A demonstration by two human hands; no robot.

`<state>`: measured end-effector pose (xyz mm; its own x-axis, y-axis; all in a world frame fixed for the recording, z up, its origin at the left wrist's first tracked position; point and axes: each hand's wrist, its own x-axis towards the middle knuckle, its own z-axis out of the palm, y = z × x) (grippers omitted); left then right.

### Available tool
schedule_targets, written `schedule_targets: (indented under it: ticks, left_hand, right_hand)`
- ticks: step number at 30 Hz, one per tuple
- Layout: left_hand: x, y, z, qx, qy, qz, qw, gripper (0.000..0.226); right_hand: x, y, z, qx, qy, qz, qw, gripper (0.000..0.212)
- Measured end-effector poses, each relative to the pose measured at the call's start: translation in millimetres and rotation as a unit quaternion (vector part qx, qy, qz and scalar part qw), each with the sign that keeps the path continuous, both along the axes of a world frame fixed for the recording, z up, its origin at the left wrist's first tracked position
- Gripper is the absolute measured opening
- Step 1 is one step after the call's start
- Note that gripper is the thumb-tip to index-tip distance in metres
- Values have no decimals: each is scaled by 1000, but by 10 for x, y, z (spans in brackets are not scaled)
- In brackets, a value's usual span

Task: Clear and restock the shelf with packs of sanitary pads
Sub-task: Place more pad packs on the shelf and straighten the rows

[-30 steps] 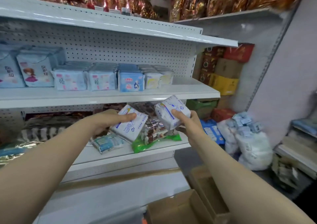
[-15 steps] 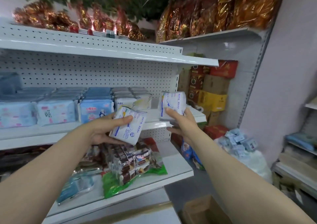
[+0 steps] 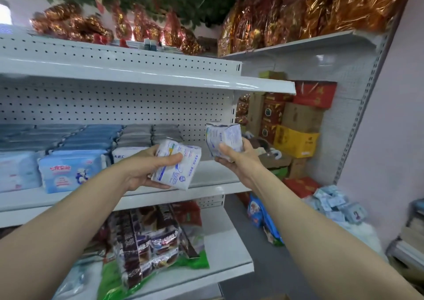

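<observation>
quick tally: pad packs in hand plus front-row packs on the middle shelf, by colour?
White: 3 (left-hand pack, right-hand pack, ABC pack)
Blue: 2 (cartoon pack, leftmost pack)
Total: 5

"ABC" stands in blue on the white pack (image 3: 125, 155) on the middle shelf (image 3: 211, 178). The blue pack (image 3: 68, 173) to its left carries red characters, 七度空间. The flat pack (image 3: 181, 169) in my left hand (image 3: 142, 169) and the crumpled pack (image 3: 226, 136) in my right hand (image 3: 234, 159) bear blue print too small for me to read.
</observation>
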<state>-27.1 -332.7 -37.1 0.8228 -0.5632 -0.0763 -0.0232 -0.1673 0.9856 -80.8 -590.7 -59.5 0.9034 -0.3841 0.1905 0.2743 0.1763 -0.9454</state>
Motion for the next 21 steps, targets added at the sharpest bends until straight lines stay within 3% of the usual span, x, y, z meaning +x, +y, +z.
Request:
schedule_targets:
  ticks: [4, 7, 10, 12, 14, 16, 21]
  left_hand:
    - [-29, -211, -73, -11, -3, 42, 999, 117]
    - [-129, -375, -116, -21, -5, 92, 996, 95]
    - [-175, -562, -117, -30, -4, 145, 989, 81]
    - [-207, -701, -114, -32, 2, 177, 984, 70]
    - [-235, -812, -120, -28, 13, 190, 981, 88]
    - [-241, -894, -132, -10, 15, 193, 981, 107]
    - [-178, -1045, -109, -15, 27, 211, 977, 56]
  right_hand:
    - [195, -277, 20, -2, 32, 53, 998, 50]
    - [341, -446, 27, -19, 67, 39, 997, 26]
    - [481, -644, 0, -62, 54, 43, 996, 18]
    - [554, -786, -9, -55, 42, 59, 996, 41]
    - [634, -892, 0, -29, 33, 83, 996, 64]
    - [733, -963, -34, -9, 33, 101, 994, 73]
    - [915, -1020, -80, -1, 43, 125, 991, 78]
